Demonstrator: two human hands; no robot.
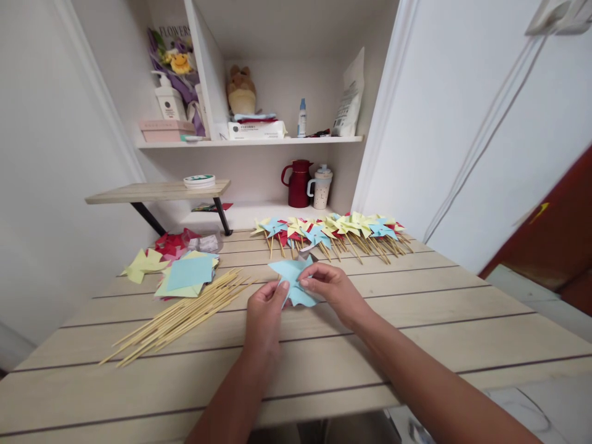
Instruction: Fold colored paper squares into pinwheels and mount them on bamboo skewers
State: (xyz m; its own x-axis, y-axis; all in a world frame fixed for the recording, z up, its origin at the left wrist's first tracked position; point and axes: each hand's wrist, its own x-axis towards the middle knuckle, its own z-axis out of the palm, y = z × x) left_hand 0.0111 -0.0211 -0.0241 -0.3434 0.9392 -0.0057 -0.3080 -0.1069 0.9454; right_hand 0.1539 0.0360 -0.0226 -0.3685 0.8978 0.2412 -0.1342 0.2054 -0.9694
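My left hand (pixel 266 311) and my right hand (pixel 329 287) both pinch a light blue paper pinwheel piece (pixel 292 276) just above the wooden table (pixel 416 308). The paper's folded points stick out between my fingers. A bundle of bamboo sticks (pixel 178 317) lies left of my left hand. Behind it sits a stack of blue and yellow paper squares (pixel 187 276). A row of finished pinwheels on sticks (pixel 333 233) lies across the far side of the table.
Yellow cut paper (pixel 143 264) and red scraps (pixel 173 242) lie at the far left. A small raised shelf (pixel 157 191) holds a tape roll (pixel 199 180). A red jug (pixel 298 183) and a cup (pixel 320 187) stand in the alcove, under a cluttered shelf.
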